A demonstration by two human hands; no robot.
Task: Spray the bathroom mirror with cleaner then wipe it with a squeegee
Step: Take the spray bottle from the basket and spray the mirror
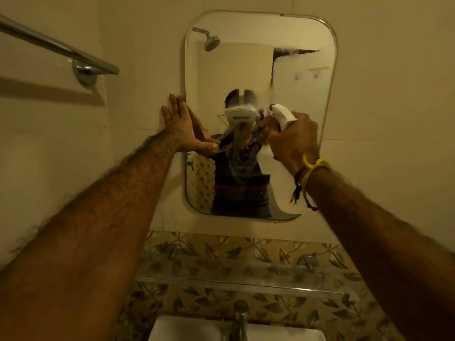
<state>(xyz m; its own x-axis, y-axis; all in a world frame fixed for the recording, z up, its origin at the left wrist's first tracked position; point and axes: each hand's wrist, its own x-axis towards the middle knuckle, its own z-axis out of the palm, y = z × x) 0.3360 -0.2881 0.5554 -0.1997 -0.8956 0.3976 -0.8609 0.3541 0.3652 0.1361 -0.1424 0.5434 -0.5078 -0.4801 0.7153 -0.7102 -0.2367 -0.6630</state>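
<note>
Two bare forearms fill the foreground, reaching up over the sink (187, 328) and tap (240, 318) toward the wall. Left hand (182, 126) is spread wide and flat, palm and fingers pressed against the wall right at the left edge of the mirror (302, 99), thumb lying just onto the glass, holding nothing, bracing by the look of it. Right hand (293, 139), yellow thread band (312, 168) at the wrist, is wrapped tight round the neck of a white spray bottle (283, 115), and the nozzle points up and left, straight at the middle of the glass. Close too, the nozzle is near the surface, though I can't tell whether it's touching.

Now the mirror stands tall, long side running up and down, directly ahead of both hands and above a glass shelf (236, 281) on the leaf-patterned tiles. Its right half looks fogged with mist or foam, while the left and lower centre read clear, the person's reflection sharp there. So I'd call this mid-spray, with coverage about half done.

What matters next: the dry patch lies left of the bottle, toward the braced hand, so the right hand would want to swing the nozzle that way. No squeegee anywhere in view. A towel rail (61, 49) sits off to the upper left, well apart.
</note>
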